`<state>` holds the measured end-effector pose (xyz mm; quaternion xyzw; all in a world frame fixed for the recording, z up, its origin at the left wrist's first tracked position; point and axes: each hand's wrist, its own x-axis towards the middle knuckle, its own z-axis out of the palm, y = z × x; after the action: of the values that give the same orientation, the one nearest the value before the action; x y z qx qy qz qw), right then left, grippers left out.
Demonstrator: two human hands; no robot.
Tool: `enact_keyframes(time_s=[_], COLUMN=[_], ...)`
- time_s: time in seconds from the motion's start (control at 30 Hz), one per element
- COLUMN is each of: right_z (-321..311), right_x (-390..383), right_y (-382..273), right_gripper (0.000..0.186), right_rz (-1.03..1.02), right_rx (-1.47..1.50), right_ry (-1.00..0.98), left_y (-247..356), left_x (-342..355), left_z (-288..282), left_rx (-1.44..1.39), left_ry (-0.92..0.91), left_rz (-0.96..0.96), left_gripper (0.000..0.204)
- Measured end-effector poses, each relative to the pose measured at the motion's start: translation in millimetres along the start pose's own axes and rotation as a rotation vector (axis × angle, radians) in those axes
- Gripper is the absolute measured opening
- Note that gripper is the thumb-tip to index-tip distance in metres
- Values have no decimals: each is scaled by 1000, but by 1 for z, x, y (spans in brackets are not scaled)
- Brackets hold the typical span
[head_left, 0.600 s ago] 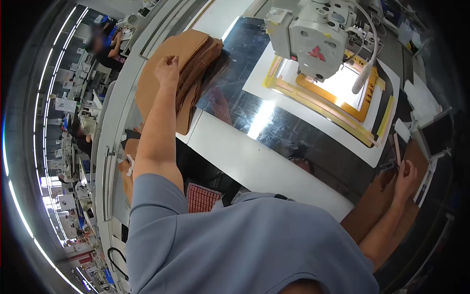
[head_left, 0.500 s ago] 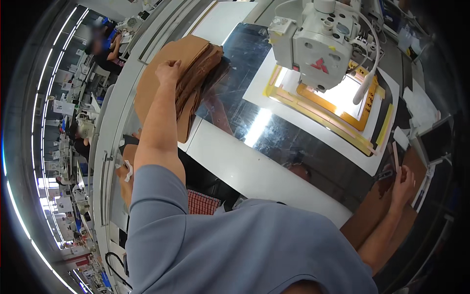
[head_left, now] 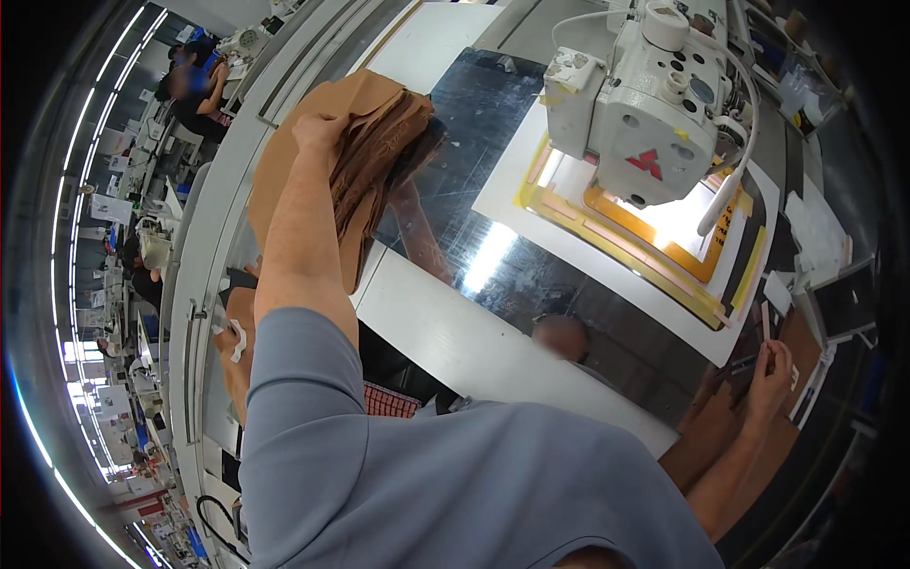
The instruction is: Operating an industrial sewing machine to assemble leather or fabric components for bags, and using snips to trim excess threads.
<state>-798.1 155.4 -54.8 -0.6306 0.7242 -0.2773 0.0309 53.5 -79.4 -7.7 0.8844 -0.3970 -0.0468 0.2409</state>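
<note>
A thick pile of brown, leather-like sheets (head_left: 379, 171) lies at the left end of a shiny dark metal plate (head_left: 455, 152). My left hand (head_left: 320, 131) is closed on the upper sheet of that pile, fingertips pinching it. Far to the right, my right hand (head_left: 773, 376) is above more brown sheets (head_left: 773, 450). Its fingers are pinched together at a small dark thing, too indistinct to name. Between the two hands stands a white sewing machine head (head_left: 645, 133), over an orange template frame (head_left: 654, 237) on a white board (head_left: 569, 242).
A white table edge (head_left: 455, 322) runs along the front of the metal plate. Crumpled white material (head_left: 817, 232) and a dark-screened panel (head_left: 846, 296) are at the right. More brown pieces (head_left: 237, 356) hang at lower left. People sit at other machines far left.
The view has shifted slightly. My left hand has stayed at the pile, where the upper sheets sit a little differently. My right hand has drawn its fingers together beside the small dark thing.
</note>
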Motion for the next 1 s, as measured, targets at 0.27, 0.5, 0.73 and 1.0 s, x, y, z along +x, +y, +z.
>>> enact_keyframes(time_s=[0.27, 0.5, 0.73, 1.0], right_z=[21, 101, 97, 56], right_x=[-30, -67, -69, -57], right_y=[-85, -206, -209, -146], right_gripper=[13, 44, 67, 91], right_rz=[70, 360, 758, 534], right_rx=[458, 1248, 1413, 1149], right_ry=[-228, -1017, -748, -484], left_y=[-12, 9, 47, 113], left_x=[-90, -348, -444, -363], left_z=[-19, -3, 17, 99], left_rx=[-1300, -1439, -750, -252], left_ry=[-278, -973, -1181, -183], left_rz=[113, 193, 438, 886], left_gripper=[9, 8, 34, 45])
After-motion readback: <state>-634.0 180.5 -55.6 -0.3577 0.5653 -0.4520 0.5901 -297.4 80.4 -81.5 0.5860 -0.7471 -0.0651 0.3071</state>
